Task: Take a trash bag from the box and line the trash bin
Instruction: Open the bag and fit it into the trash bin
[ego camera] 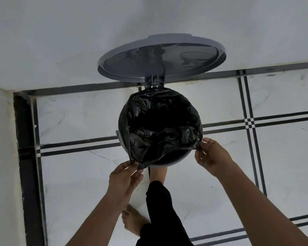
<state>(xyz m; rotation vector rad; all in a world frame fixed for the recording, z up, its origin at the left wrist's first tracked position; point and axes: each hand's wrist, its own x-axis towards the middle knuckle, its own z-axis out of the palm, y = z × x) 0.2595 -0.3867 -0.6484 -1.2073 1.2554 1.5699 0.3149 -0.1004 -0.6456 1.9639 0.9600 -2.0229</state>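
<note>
A black trash bag [158, 132] sits in the round grey trash bin [174, 159], its mouth spread over the far and side rim. The near rim of the bin is bare below the bag's hem. The bin's grey lid [160, 59] stands open against the wall. My left hand [124, 176] pinches the bag's hem at the near left. My right hand [212, 155] pinches the hem at the right side. The box is not in view.
The bin stands on white marble tiles with black stripes [252, 121], close to a white wall [60, 41]. A wall corner [4, 139] juts out on the left. One bare foot [158, 174] presses at the bin's base; the other foot [133, 222] stands nearer.
</note>
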